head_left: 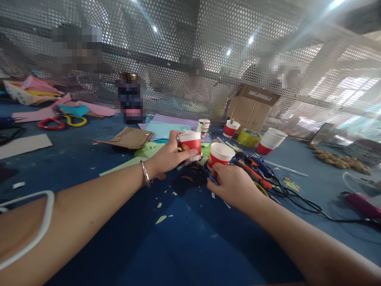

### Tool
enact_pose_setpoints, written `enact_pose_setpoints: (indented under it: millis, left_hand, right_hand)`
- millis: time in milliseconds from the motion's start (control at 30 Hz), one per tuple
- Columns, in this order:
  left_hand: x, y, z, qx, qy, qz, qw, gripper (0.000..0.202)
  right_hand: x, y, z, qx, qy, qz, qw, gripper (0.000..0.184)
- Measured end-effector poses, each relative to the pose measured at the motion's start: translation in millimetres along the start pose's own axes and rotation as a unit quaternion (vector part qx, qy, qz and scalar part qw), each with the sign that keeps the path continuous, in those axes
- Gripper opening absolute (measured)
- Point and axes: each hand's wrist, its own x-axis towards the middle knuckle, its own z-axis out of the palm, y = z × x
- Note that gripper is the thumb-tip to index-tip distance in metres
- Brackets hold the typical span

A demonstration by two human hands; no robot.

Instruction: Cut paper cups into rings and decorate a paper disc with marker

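Note:
My left hand point(167, 155) is closed around a red and white paper cup point(189, 143), which it holds upright just above the table. My right hand point(230, 182) is closed on a thin blue stick-like tool point(213, 180). Its dark end points toward the held cup; fingers cover the rest, so its exact kind is unclear. Right behind that hand stands a second red and white paper cup point(222, 151); whether the fingers touch it I cannot tell. Small paper scraps point(161, 219) lie on the blue table point(178, 254) between my forearms.
To the right lie a glue gun point(262, 166) with a black cord, yellow tape point(249, 137) and stacked cups point(272, 140). Cardboard point(127, 138), coloured paper point(172, 124) and scissors point(62, 121) are at the left and back. A perforated metal screen point(166, 87) borders the far side.

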Motion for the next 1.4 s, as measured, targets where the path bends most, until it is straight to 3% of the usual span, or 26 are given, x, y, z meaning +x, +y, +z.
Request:
enact_pose_setpoints:
  millis: [333, 700, 1000, 1200, 1300, 1400]
  left_hand:
    - [6, -9, 3.1, -0.122, -0.054, 0.03, 0.991, 0.053]
    - [3, -6, 2.7, -0.206, -0.042, -0.03, 0.977, 0.05]
    - [-1, -1, 3.2, -0.168, -0.043, -0.047, 0.984, 0.049]
    - [1, -4, 0.8, -0.107, -0.003, 0.08, 0.991, 0.053]
    - [-1, -2, -1.8, -0.134, 0.026, 0.093, 0.986, 0.053]
    - [-8, 6, -1.7, -0.147, 0.034, 0.084, 0.985, 0.048]
  right_hand:
    - [-1, -4, 2, 0.008, 0.019, -0.003, 1.0, 0.012]
    - [-6, -3, 1, -0.003, 0.036, -0.018, 0.999, 0.015]
    - [-6, -2, 2, 0.003, 0.003, -0.032, 0.999, 0.012]
    - [-6, 8, -12, 0.03, 0.013, -0.042, 0.999, 0.022]
    - [-8, 21, -28, 0.038, 0.033, -0.032, 0.998, 0.018]
    - [-10, 35, -41, 0.0, -0.007, -0.006, 1.0, 0.019]
